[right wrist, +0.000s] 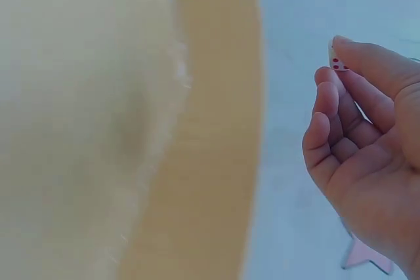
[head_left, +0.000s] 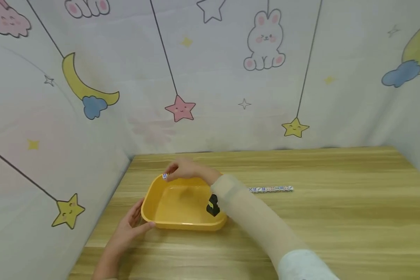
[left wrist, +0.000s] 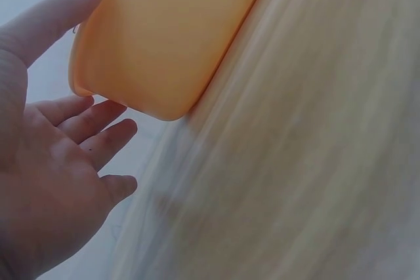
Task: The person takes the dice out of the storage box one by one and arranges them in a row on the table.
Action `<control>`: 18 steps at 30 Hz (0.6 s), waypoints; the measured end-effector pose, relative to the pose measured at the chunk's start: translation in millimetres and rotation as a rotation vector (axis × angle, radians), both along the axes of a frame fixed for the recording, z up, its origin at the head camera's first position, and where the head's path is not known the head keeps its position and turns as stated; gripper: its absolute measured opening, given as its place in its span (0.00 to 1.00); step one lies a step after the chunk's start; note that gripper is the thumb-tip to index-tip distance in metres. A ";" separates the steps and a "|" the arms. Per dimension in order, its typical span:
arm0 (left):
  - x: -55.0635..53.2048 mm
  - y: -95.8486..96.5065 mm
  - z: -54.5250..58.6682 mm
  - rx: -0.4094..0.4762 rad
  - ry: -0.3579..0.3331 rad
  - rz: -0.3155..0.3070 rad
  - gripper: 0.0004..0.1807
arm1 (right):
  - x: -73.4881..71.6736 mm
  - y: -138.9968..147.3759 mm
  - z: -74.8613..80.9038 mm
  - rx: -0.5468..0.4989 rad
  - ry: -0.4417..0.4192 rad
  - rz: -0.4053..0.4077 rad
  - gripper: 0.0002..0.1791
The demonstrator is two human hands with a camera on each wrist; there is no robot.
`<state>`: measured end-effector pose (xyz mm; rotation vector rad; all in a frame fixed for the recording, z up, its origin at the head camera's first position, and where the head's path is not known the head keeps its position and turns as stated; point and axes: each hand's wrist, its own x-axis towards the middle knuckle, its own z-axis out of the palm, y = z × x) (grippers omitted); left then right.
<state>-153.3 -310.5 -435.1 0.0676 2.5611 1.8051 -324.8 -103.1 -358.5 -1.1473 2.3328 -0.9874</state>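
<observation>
My right hand (head_left: 185, 169) pinches a small white die (head_left: 165, 176) between thumb and fingers, over the far left rim of a yellow plastic basin (head_left: 182, 226). Red pips show on the die (right wrist: 338, 65) in the right wrist view, on one face. At the basin's near left corner is my left hand (head_left: 127, 227), its thumb touching the rim and its fairly straight fingers along the outer side. To the right of the basin, a straight row of several dice (head_left: 271, 189) lies on the table, its left end hidden by my right arm.
A black item (head_left: 213, 205) shows beside my right forearm, over the basin's right side. The wood-grain table (head_left: 336, 217) meets a white cloth backdrop (head_left: 224, 128) with cartoon prints at the back and sides.
</observation>
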 end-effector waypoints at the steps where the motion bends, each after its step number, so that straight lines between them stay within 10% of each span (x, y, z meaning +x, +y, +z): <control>1: -0.6 0.2 -0.1 0.000 0.004 -0.003 0.46 | -1.0 6.7 6.6 -0.013 0.017 -0.004 0.15; 8: -5.8 0.9 0.2 -0.014 0.026 -0.024 0.46 | -4.7 80.7 38.9 -0.062 0.079 -0.096 0.13; 18: -0.3 0.9 -2.2 -0.019 0.028 -0.008 0.45 | -2.9 224.1 35.0 -0.062 0.062 -0.368 0.14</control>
